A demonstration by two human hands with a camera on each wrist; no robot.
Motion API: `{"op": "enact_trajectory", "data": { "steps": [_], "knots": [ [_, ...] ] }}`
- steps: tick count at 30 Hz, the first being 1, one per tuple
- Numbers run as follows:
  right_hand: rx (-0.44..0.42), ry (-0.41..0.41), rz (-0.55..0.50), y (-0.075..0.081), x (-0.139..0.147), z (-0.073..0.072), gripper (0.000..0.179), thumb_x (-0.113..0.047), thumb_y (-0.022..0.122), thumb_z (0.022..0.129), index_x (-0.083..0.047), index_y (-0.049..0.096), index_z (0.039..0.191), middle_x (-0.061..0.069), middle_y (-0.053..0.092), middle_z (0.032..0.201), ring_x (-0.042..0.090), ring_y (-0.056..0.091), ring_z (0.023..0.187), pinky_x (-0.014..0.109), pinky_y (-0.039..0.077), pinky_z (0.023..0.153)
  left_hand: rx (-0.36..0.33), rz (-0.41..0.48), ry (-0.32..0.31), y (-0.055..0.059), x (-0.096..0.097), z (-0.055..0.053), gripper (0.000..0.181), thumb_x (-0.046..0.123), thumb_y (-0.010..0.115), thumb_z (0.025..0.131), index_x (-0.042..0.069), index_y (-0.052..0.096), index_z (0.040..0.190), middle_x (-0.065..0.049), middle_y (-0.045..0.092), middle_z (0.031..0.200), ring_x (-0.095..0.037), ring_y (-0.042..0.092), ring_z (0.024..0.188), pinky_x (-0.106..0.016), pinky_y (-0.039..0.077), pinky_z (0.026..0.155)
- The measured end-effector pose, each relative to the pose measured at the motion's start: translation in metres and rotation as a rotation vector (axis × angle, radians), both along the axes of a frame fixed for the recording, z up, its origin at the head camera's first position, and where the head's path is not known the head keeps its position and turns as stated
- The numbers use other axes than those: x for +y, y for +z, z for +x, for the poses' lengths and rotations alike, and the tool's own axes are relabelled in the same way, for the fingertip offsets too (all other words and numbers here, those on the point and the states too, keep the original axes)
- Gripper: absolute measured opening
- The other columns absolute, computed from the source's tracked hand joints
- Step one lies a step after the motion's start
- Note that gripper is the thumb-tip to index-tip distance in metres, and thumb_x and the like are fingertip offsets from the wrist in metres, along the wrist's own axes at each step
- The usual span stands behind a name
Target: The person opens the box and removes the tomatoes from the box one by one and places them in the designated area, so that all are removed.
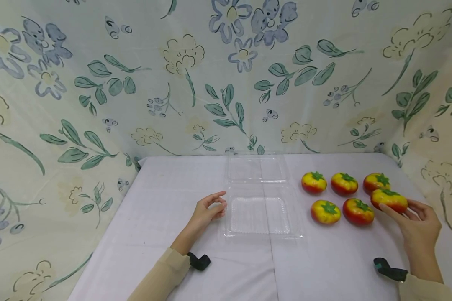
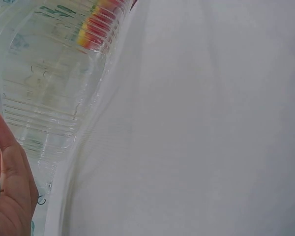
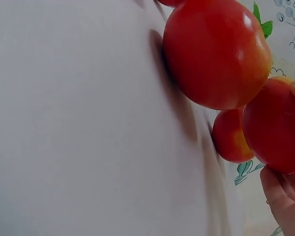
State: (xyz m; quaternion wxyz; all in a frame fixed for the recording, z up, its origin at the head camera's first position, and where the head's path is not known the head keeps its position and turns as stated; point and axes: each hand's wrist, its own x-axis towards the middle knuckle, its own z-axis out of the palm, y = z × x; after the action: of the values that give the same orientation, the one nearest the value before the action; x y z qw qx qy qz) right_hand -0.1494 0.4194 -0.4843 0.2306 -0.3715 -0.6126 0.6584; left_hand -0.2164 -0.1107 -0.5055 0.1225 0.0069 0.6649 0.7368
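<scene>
My right hand (image 1: 422, 223) grips a red-and-yellow tomato (image 1: 389, 201) with a green leafy top, thumb on its near side and fingers at its right. In the right wrist view this held tomato (image 3: 278, 130) overlaps a larger-looking tomato (image 3: 216, 54) and a smaller-looking one (image 3: 232, 136). My left hand (image 1: 208, 212) is at the left side of a clear plastic clamshell box (image 1: 227, 228), fingers loosely bent with the fingertips right at its edge. In the left wrist view, a fingertip of the left hand (image 2: 12, 182) overlaps the see-through box (image 2: 54, 118).
The box's lid (image 1: 256, 169) lies folded back toward the floral curtain (image 1: 211, 83). Several more tomatoes sit in two rows right of the box, among them one front-left tomato (image 1: 325, 212) and one back-left tomato (image 1: 314, 183). A white cloth (image 1: 165, 184) covers the table.
</scene>
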Motion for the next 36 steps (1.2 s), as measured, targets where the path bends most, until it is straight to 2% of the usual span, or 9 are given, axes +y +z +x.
{"op": "enact_trajectory", "data": {
  "steps": [5, 11, 15, 18, 22, 24, 27, 31, 36],
  "knots": [
    [-0.041, -0.001, -0.014, 0.001, 0.002, 0.000, 0.070, -0.019, 0.093, 0.067, -0.034, 0.057, 0.125, -0.010, 0.047, 0.142, 0.007, 0.042, 0.129, 0.003, 0.047, 0.062, 0.007, 0.000, -0.004, 0.001, 0.000, 0.000, 0.046, 0.000, 0.067, 0.093, 0.000, 0.056, 0.138, -0.008, 0.060, 0.107, -0.011, 0.063, 0.082, -0.022, 0.059, 0.072],
    [-0.033, -0.003, -0.057, -0.001, 0.005, 0.000, 0.068, -0.013, 0.093, 0.066, -0.034, 0.058, 0.120, -0.011, 0.048, 0.139, 0.007, 0.044, 0.125, 0.000, 0.042, 0.050, 0.007, -0.002, -0.004, 0.000, 0.000, 0.000, 0.047, -0.001, 0.067, 0.093, 0.000, 0.056, 0.139, -0.008, 0.060, 0.107, -0.011, 0.064, 0.081, -0.022, 0.059, 0.072],
    [-0.063, -0.001, -0.048, -0.002, 0.007, 0.001, 0.072, -0.016, 0.094, 0.065, -0.036, 0.057, 0.123, -0.013, 0.047, 0.139, 0.005, 0.044, 0.125, 0.003, 0.048, 0.065, 0.011, -0.002, -0.003, 0.001, 0.000, 0.001, 0.047, -0.001, 0.068, 0.093, -0.001, 0.056, 0.138, -0.008, 0.061, 0.107, -0.011, 0.064, 0.081, -0.023, 0.059, 0.072],
    [-0.074, -0.002, -0.057, -0.003, 0.009, 0.001, 0.074, -0.016, 0.095, 0.064, -0.037, 0.056, 0.124, -0.014, 0.047, 0.139, 0.004, 0.044, 0.122, 0.004, 0.048, 0.066, 0.009, 0.000, -0.001, 0.001, 0.000, 0.001, 0.047, 0.000, 0.068, 0.093, 0.000, 0.056, 0.138, -0.008, 0.061, 0.107, -0.011, 0.064, 0.081, -0.023, 0.059, 0.072],
    [-0.083, 0.001, -0.089, -0.005, 0.014, -0.001, 0.076, -0.015, 0.096, 0.062, -0.038, 0.054, 0.121, -0.014, 0.045, 0.140, 0.004, 0.043, 0.121, 0.001, 0.044, 0.051, 0.005, -0.002, 0.003, 0.000, 0.000, 0.000, 0.046, 0.000, 0.068, 0.093, 0.001, 0.057, 0.138, -0.009, 0.061, 0.107, -0.011, 0.064, 0.081, -0.023, 0.059, 0.072],
    [-0.087, -0.001, -0.102, -0.006, 0.016, -0.001, 0.077, -0.015, 0.097, 0.061, -0.038, 0.053, 0.121, -0.014, 0.045, 0.141, 0.004, 0.043, 0.120, 0.002, 0.045, 0.052, 0.003, -0.003, 0.004, 0.001, 0.000, 0.000, 0.046, 0.000, 0.068, 0.093, 0.002, 0.058, 0.137, -0.009, 0.060, 0.107, -0.011, 0.064, 0.081, -0.022, 0.059, 0.072],
    [-0.110, -0.004, -0.110, -0.008, 0.017, -0.001, 0.080, -0.019, 0.096, 0.062, -0.039, 0.050, 0.124, -0.014, 0.043, 0.144, 0.004, 0.041, 0.123, 0.009, 0.050, 0.079, 0.001, 0.000, 0.003, 0.001, 0.000, 0.000, 0.046, -0.001, 0.068, 0.093, 0.002, 0.058, 0.137, -0.009, 0.060, 0.107, -0.011, 0.064, 0.081, -0.022, 0.058, 0.072],
    [-0.137, -0.004, -0.120, -0.008, 0.017, -0.002, 0.084, -0.023, 0.094, 0.065, -0.042, 0.046, 0.131, -0.014, 0.039, 0.150, 0.004, 0.037, 0.129, 0.017, 0.037, 0.101, -0.001, 0.002, 0.000, 0.001, 0.000, 0.000, 0.047, -0.001, 0.068, 0.093, 0.001, 0.057, 0.138, -0.009, 0.060, 0.106, -0.011, 0.063, 0.081, -0.022, 0.058, 0.073],
    [-0.156, -0.007, -0.139, -0.011, 0.017, -0.001, 0.082, -0.024, 0.095, 0.064, -0.044, 0.046, 0.127, -0.015, 0.040, 0.148, 0.003, 0.037, 0.130, 0.008, 0.047, 0.081, 0.006, -0.002, -0.008, 0.002, 0.000, 0.000, 0.048, -0.001, 0.068, 0.092, -0.001, 0.056, 0.139, -0.009, 0.060, 0.106, -0.011, 0.063, 0.079, -0.021, 0.058, 0.072]
  ]
}}
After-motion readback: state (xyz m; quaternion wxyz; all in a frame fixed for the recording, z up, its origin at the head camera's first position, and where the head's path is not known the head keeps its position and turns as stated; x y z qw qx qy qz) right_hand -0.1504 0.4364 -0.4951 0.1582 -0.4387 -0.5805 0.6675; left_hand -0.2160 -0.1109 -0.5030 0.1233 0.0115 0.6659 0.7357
